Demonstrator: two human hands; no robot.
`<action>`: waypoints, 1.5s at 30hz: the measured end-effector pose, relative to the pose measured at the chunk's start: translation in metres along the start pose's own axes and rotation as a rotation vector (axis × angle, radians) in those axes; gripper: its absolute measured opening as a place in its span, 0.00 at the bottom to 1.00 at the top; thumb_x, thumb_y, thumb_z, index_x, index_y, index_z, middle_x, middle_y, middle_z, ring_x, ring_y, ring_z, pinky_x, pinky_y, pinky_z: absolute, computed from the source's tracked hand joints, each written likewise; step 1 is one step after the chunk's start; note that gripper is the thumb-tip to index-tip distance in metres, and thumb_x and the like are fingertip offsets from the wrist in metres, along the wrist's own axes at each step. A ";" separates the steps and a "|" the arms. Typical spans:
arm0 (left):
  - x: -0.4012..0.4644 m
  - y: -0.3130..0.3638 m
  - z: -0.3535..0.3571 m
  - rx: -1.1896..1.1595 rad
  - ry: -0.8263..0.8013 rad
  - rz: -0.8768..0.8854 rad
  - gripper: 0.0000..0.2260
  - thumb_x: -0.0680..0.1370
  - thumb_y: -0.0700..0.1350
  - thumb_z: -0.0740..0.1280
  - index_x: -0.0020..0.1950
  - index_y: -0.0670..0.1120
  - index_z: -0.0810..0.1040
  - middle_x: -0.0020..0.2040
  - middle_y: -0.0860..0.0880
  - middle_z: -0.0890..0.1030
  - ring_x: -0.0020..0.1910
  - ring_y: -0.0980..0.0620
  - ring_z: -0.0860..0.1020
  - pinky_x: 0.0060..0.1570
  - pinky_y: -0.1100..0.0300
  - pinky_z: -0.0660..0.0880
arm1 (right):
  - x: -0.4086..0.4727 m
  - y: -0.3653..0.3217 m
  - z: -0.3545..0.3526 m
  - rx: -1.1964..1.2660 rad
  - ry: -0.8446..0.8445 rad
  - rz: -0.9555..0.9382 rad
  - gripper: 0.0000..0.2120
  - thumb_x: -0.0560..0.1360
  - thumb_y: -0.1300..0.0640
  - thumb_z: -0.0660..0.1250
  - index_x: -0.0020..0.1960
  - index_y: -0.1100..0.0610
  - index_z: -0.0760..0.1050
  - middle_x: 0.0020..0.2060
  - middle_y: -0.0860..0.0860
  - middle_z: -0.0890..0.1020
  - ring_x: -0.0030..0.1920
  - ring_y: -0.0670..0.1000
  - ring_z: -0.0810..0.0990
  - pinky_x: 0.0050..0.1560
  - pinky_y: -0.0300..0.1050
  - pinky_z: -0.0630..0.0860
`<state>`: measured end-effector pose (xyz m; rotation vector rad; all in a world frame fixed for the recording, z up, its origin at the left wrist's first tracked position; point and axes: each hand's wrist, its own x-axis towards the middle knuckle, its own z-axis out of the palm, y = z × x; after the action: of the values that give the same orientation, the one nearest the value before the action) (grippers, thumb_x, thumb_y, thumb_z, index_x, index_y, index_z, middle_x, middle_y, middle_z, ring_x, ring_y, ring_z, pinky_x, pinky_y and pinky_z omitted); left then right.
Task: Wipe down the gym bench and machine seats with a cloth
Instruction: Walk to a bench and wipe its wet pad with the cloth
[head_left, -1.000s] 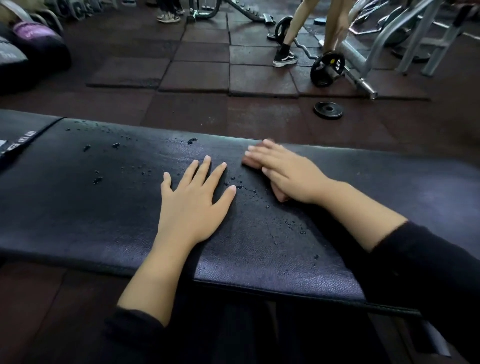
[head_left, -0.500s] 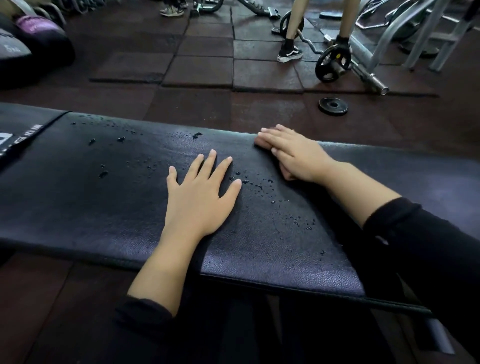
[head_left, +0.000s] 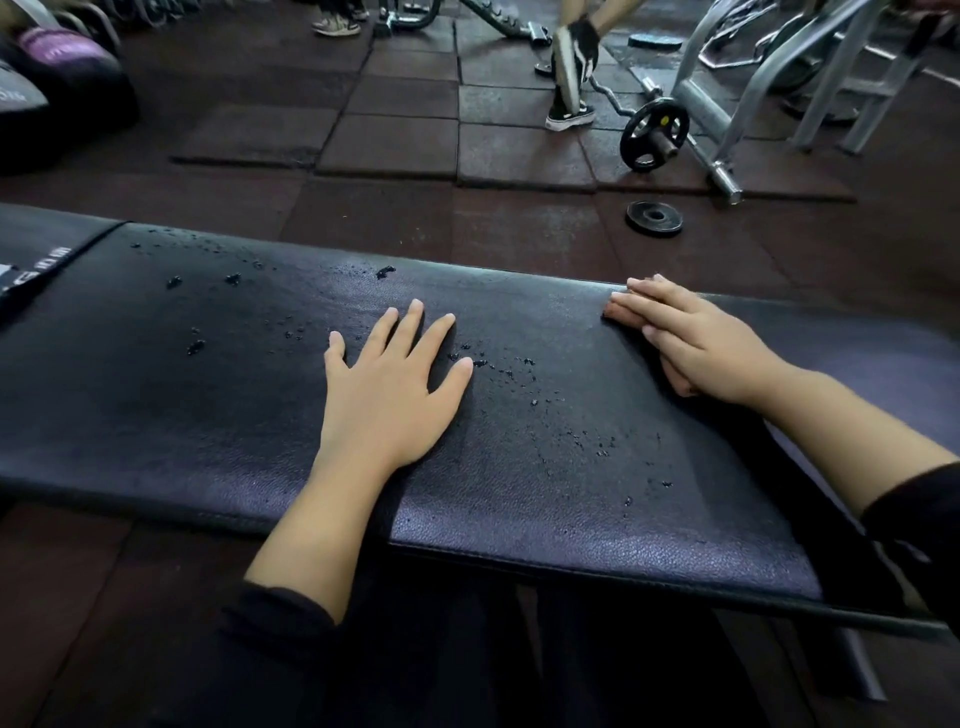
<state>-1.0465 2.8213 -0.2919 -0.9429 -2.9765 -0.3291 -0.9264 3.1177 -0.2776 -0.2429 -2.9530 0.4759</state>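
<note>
A black padded gym bench (head_left: 519, 493) runs across the view, with water droplets (head_left: 519, 374) scattered over its middle and left part. My left hand (head_left: 389, 395) rests flat on the pad with fingers spread and holds nothing. My right hand (head_left: 696, 343) lies near the far edge with straight fingers and presses down on a small reddish cloth (head_left: 612, 313). Only a strip of the cloth shows beyond the fingertips; the hand hides the rest.
Behind the bench, a small weight plate (head_left: 653, 218) lies on the rubber floor tiles. A curl bar with a plate (head_left: 653, 134) leans by a grey machine frame (head_left: 753, 78). A person's feet (head_left: 569, 78) step nearby. Dark bags (head_left: 52, 88) sit far left.
My right hand has slid the cloth to the right along the bench's far edge. My left hand has stayed put. The person behind has lifted one foot.
</note>
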 end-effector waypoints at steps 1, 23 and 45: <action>0.000 0.000 0.000 -0.001 0.001 0.000 0.26 0.79 0.66 0.44 0.77 0.63 0.51 0.79 0.58 0.47 0.78 0.57 0.45 0.73 0.40 0.41 | -0.003 -0.006 0.003 -0.012 0.004 0.013 0.20 0.81 0.54 0.54 0.72 0.47 0.62 0.74 0.46 0.61 0.76 0.48 0.53 0.73 0.40 0.50; -0.001 -0.004 -0.002 -0.001 -0.009 0.021 0.24 0.81 0.62 0.45 0.77 0.63 0.52 0.80 0.57 0.48 0.78 0.57 0.46 0.73 0.40 0.42 | -0.104 -0.142 0.039 -0.111 -0.025 -0.303 0.22 0.80 0.52 0.48 0.73 0.52 0.63 0.73 0.47 0.64 0.75 0.50 0.56 0.75 0.47 0.53; 0.000 -0.003 -0.001 0.001 -0.015 0.011 0.24 0.81 0.62 0.44 0.77 0.63 0.51 0.79 0.57 0.47 0.78 0.57 0.45 0.73 0.40 0.41 | -0.138 -0.108 0.012 -0.096 -0.137 -0.459 0.21 0.81 0.56 0.50 0.73 0.52 0.63 0.73 0.45 0.63 0.76 0.50 0.55 0.74 0.48 0.56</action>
<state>-1.0483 2.8193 -0.2914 -0.9653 -2.9837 -0.3212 -0.8081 2.9876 -0.2698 0.4674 -3.0242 0.2963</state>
